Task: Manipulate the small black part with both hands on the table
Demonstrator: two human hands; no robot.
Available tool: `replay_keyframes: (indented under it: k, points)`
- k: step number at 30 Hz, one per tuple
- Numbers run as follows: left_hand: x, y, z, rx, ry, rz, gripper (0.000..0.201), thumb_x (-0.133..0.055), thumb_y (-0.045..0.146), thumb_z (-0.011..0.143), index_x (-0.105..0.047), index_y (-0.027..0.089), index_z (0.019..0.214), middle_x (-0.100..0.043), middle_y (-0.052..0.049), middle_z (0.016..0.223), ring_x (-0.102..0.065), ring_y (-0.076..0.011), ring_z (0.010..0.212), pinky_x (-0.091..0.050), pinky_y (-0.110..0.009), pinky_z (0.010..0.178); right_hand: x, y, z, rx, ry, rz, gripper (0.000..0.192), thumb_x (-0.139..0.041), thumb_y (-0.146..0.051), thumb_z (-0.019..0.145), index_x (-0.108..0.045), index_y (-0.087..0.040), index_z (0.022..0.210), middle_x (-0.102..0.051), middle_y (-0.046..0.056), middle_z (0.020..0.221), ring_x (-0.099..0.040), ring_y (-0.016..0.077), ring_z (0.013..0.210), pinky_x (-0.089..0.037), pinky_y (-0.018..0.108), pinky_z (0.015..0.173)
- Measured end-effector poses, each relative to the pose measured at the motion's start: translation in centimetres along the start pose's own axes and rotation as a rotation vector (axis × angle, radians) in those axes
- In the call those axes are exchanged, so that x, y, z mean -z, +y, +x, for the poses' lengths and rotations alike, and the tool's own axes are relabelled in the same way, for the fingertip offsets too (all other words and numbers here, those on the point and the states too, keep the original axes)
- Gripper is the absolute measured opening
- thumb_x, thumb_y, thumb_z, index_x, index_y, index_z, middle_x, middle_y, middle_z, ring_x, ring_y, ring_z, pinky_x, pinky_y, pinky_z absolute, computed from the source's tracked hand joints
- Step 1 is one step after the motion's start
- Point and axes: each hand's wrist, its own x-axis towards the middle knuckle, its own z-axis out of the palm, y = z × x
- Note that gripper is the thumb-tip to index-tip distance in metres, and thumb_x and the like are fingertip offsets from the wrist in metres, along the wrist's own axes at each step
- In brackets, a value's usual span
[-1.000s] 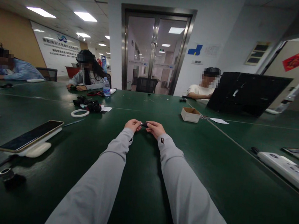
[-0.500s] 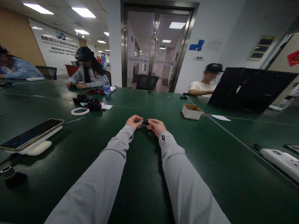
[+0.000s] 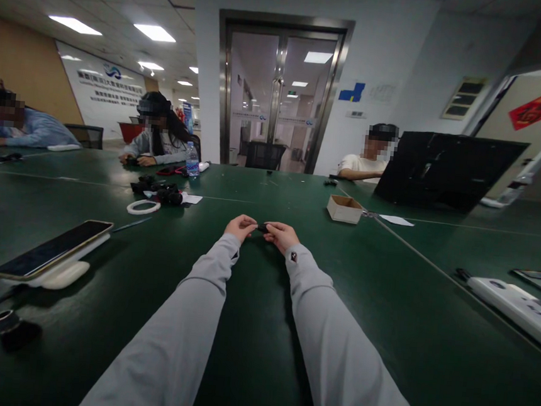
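Both arms are covered to the wrist by long sleeves of smooth, pale grey fabric, plain and without pattern, running from the bottom edge of the view up to the left hand (image 3: 240,227) and the right hand (image 3: 281,234). The right cuff carries a small dark button with a light centre (the only marking that shows on either sleeve). The hands themselves are bare, with no gloves, rings or watch to be seen.

Both hands meet at the middle of the table (image 3: 256,366), left hand (image 3: 240,227) and right hand (image 3: 281,234) pinching 1 small part (image 3: 262,227) between them. A phone (image 3: 51,249) lies far left, a box (image 3: 344,208) behind right, a laptop (image 3: 444,169) beyond it, a bottle (image 3: 192,158) behind left.
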Motion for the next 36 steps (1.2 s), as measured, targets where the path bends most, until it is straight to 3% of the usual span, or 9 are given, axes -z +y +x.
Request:
replay_keyframes:
  k: [5, 9, 13, 16, 21, 26, 29, 32, 36]
  points:
    - [0.1, -0.3, 0.2, -0.087, -0.033, -0.065, 0.029, -0.071, 0.025, 0.054, -0.060, 0.016, 0.080, -0.062, -0.004, 0.077, -0.057, -0.0112, 0.064, -0.047, -0.022, 0.058, 0.1, 0.1, 0.1, 0.006, -0.001, 0.017, 0.005, -0.055, -0.005, 0.078, -0.060, -0.008, 0.080, -0.062, 0.005, 0.058, -0.056, 0.0077, 0.044, -0.046, 0.015, 0.042]
    - [-0.3, -0.4, 0.5, 0.088, 0.049, -0.122, 0.032, -0.068, 0.027, 0.061, -0.056, 0.016, 0.088, -0.061, -0.003, 0.074, -0.057, -0.0100, 0.059, -0.048, -0.022, 0.055, 0.1, 0.1, 0.1, 0.001, 0.000, 0.017, 0.005, -0.056, -0.005, 0.077, -0.060, -0.008, 0.079, -0.062, 0.005, 0.059, -0.056, 0.0077, 0.044, -0.046, 0.015, 0.042]
    - [-0.3, -0.8, 0.8, 0.204, 0.072, -0.013, 0.026, -0.061, 0.038, 0.068, -0.054, 0.013, 0.070, -0.057, -0.001, 0.055, -0.053, -0.0089, 0.045, -0.045, -0.022, 0.047, 0.1, 0.1, 0.1, -0.002, -0.007, -0.002, 0.004, -0.058, -0.006, 0.077, -0.061, -0.008, 0.078, -0.062, 0.005, 0.058, -0.057, 0.0085, 0.045, -0.047, 0.016, 0.043]
    - [0.0, -0.8, 0.7, 0.109, 0.019, 0.032, 0.021, -0.064, 0.033, 0.066, -0.057, 0.013, 0.068, -0.056, 0.000, 0.054, -0.052, -0.0084, 0.047, -0.045, -0.020, 0.048, 0.1, 0.2, 0.2, 0.002, -0.005, -0.016, 0.003, -0.059, -0.007, 0.076, -0.061, -0.009, 0.078, -0.061, 0.004, 0.057, -0.057, 0.0082, 0.045, -0.047, 0.015, 0.043]
    - [0.1, -0.5, 0.5, -0.069, -0.004, -0.042, 0.024, -0.069, 0.013, 0.056, -0.060, 0.014, 0.078, -0.063, -0.003, 0.077, -0.059, -0.0099, 0.071, -0.048, -0.021, 0.067, 0.1, 0.2, 0.2, 0.011, 0.000, -0.009, 0.003, -0.060, -0.007, 0.075, -0.060, -0.008, 0.078, -0.061, 0.005, 0.058, -0.056, 0.0080, 0.045, -0.047, 0.016, 0.043]
    - [-0.3, -0.1, 0.5, 0.171, 0.078, -0.063, 0.029, -0.060, 0.030, 0.071, -0.053, 0.014, 0.095, -0.059, -0.004, 0.069, -0.056, -0.0098, 0.051, -0.044, -0.021, 0.047, 0.1, 0.2, 0.2, 0.014, -0.012, -0.013, 0.006, -0.056, -0.004, 0.077, -0.060, -0.008, 0.079, -0.061, 0.004, 0.058, -0.056, 0.0081, 0.044, -0.047, 0.016, 0.043]
    - [-0.3, 0.0, 0.3, 0.124, 0.045, 0.004, 0.023, -0.057, 0.024, 0.073, -0.053, 0.013, 0.092, -0.055, 0.000, 0.059, -0.049, -0.0067, 0.043, -0.040, -0.018, 0.043, 0.0, 0.2, 0.1, 0.013, -0.015, -0.018, 0.005, -0.058, -0.005, 0.076, -0.061, -0.008, 0.079, -0.062, 0.005, 0.059, -0.057, 0.0081, 0.045, -0.047, 0.016, 0.043]
    - [-0.3, 0.2, 0.2, 0.049, 0.031, 0.040, 0.031, -0.062, 0.012, 0.064, -0.052, 0.017, 0.093, -0.055, 0.002, 0.068, -0.049, -0.0044, 0.045, -0.041, -0.017, 0.046, 0.0, 0.1, 0.0, 0.017, -0.018, -0.012, 0.005, -0.060, -0.006, 0.075, -0.061, -0.009, 0.078, -0.063, 0.005, 0.061, -0.057, 0.0077, 0.046, -0.047, 0.015, 0.043]
    - [-0.4, 0.4, 0.2, 0.207, 0.074, 0.028, 0.023, -0.055, 0.025, 0.073, -0.049, 0.016, 0.094, -0.054, 0.000, 0.064, -0.049, -0.0067, 0.044, -0.039, -0.018, 0.042, 0.0, 0.0, -0.1, 0.012, -0.029, -0.012, 0.007, -0.057, -0.004, 0.076, -0.061, -0.009, 0.077, -0.063, 0.004, 0.061, -0.056, 0.0074, 0.046, -0.046, 0.015, 0.042]
